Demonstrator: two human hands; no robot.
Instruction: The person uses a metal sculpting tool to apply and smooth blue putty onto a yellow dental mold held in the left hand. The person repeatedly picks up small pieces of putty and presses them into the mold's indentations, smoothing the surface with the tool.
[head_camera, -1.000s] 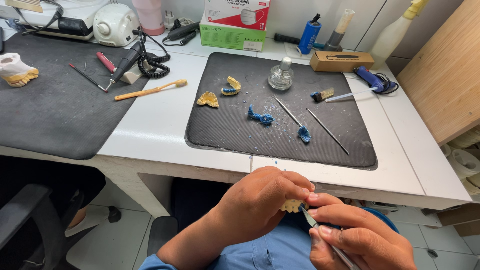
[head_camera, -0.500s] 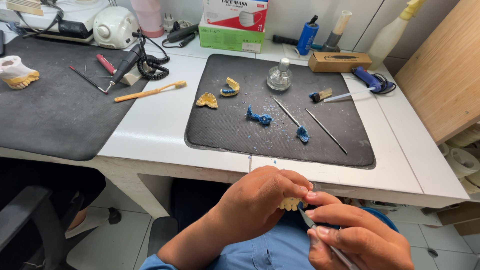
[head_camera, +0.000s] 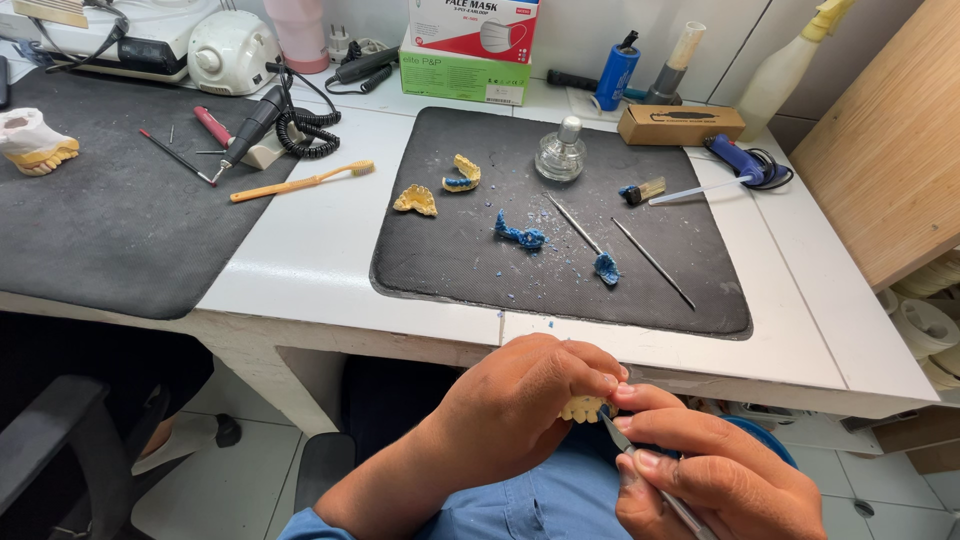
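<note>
My left hand (head_camera: 520, 405) is closed around a small yellow dental cast (head_camera: 585, 407), held below the table's front edge; only its toothed edge shows between the fingers. My right hand (head_camera: 715, 475) grips a thin metal hand tool (head_camera: 650, 478) like a pen, its tip resting against the cast. Both hands are close together over my lap.
A dark mat (head_camera: 560, 230) on the white table (head_camera: 300, 270) carries two yellow casts (head_camera: 416, 200), blue wax bits (head_camera: 520, 236), two metal instruments (head_camera: 652, 262) and a glass burner (head_camera: 560, 152). A second mat (head_camera: 110, 220), a toothbrush (head_camera: 300, 182) and a handpiece (head_camera: 255, 122) lie to the left.
Both hands stay together on the cast with only slight shifts; the view has tilted a little. Nothing on the table has moved.
</note>
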